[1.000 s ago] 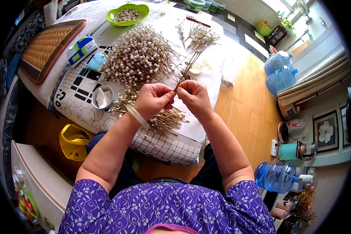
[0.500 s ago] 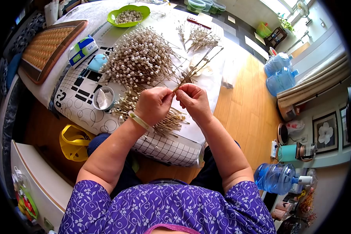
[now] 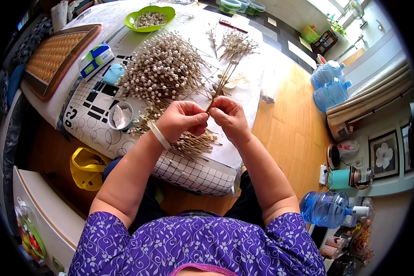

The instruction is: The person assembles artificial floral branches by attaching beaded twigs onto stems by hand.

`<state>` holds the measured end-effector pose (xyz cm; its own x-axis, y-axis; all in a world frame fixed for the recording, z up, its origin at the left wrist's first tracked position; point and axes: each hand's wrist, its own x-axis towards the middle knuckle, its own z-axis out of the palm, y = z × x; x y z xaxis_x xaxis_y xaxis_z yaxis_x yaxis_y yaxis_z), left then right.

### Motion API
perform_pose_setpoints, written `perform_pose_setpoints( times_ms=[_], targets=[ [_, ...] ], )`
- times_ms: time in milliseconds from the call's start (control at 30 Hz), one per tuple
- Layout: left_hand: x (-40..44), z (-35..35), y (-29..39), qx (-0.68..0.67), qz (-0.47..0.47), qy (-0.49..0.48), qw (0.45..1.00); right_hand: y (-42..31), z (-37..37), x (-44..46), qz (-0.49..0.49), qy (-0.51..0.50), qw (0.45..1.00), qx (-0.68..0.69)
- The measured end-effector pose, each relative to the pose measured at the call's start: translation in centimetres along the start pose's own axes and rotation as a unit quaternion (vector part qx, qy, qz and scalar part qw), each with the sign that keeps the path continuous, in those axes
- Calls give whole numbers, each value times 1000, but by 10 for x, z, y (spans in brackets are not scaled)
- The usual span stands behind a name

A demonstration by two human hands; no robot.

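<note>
My right hand (image 3: pixel 228 117) is closed in a pinch around the lower end of a slim bunch of dried stems (image 3: pixel 223 83). The stems rise from my fingers, leaning away to the upper right. My left hand (image 3: pixel 185 121), a pale bangle at its wrist, is pinched at the same lower end, its fingertips meeting my right fingers. Beyond my left hand lies a large heap of dried stems with white bead-like heads (image 3: pixel 163 69). Partly under that hand, more stems (image 3: pixel 191 146) lie with their cut ends toward me. The exact grip point is hidden by my fingers.
A small sprig pile (image 3: pixel 237 46) and a red phone-like object (image 3: pixel 233 25) lie at the table's far side. A green bowl (image 3: pixel 131 18) holds loose white heads. To the left are a tissue pack (image 3: pixel 95 60) and a small cup with white paper (image 3: pixel 121 116).
The stem bunch has swung more upright. My left hand has rolled and its fingers have shifted at the stem ends, while the bangle shows at a different angle. My right hand stays nearly in place.
</note>
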<state>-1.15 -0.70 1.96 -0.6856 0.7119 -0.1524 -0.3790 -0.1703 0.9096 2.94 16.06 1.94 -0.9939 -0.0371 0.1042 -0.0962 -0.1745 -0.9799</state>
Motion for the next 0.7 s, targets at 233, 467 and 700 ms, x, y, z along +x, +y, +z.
perform_pose_setpoints(
  times_ms=[233,467,700],
  targets=[
    [4,-11,-4,-132,-68,-126,981,-10,-1,-3,7,-44,999,20],
    [-2,12,-5,15,22,18,999,-6,-5,-1,37,-27,999,13],
    [-1,17,-8,577,438,167,669,13,10,-3,-56,92,989,-98]
  ],
)
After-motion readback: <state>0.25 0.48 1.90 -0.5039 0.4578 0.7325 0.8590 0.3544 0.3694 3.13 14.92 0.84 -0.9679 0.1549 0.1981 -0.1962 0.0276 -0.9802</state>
